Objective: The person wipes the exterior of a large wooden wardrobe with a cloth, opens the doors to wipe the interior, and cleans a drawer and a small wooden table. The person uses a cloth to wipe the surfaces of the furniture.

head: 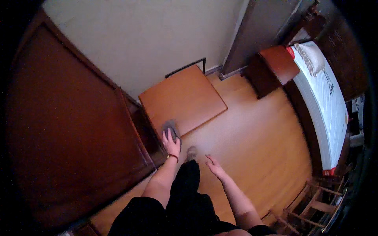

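My left hand (171,144), with a dark band at its wrist, holds a grey cloth (170,129) at the near corner of a low wooden table (184,94). The tabletop is smooth and orange-brown. Part of the cloth lies under my fingers, and some hangs by the table's edge. My right hand (215,167) is over the wooden floor, away from the table, with its fingers apart and nothing in it.
A large dark-red wooden panel (71,126) fills the left side. Right of the table stand a wooden nightstand (279,63) and a bed with a plastic-covered mattress (322,109). A wooden ladder-like frame (313,203) is at lower right. My shoe (192,153) is near the table.
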`<state>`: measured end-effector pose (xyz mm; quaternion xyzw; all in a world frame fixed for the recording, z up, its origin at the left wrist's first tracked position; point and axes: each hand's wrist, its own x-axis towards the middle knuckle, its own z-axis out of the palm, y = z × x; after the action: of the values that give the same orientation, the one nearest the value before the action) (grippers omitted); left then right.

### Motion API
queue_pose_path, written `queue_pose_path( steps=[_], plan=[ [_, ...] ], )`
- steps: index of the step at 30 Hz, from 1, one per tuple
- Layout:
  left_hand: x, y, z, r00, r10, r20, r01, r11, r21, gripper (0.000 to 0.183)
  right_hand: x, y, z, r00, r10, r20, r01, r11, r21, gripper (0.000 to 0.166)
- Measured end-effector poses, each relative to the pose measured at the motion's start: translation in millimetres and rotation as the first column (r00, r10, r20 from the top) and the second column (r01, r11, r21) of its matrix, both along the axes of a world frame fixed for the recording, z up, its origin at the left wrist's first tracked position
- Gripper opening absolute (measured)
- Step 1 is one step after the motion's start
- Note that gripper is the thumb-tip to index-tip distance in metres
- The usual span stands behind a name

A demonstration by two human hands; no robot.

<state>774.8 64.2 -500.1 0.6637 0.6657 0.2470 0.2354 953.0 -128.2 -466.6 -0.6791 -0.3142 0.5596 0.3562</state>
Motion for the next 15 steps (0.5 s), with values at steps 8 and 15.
queue_pose_path(
  steps=[8, 15],
  plan=[
    [61, 75, -45, 0.876, -0.380, -0.295, 0.302, 0.912, -0.277, 0.083, 89, 150, -37, 0.831, 0.355, 0.428, -0.264, 0.930, -0.257, 0.068],
    [138, 156, -63, 0.752, -0.605, -0.262, 0.611, 0.789, -0.068, 0.081, 155, 283, -80, 0.309, 0.667, 0.678, -0.261, 0.745, -0.614, 0.114]
  ],
)
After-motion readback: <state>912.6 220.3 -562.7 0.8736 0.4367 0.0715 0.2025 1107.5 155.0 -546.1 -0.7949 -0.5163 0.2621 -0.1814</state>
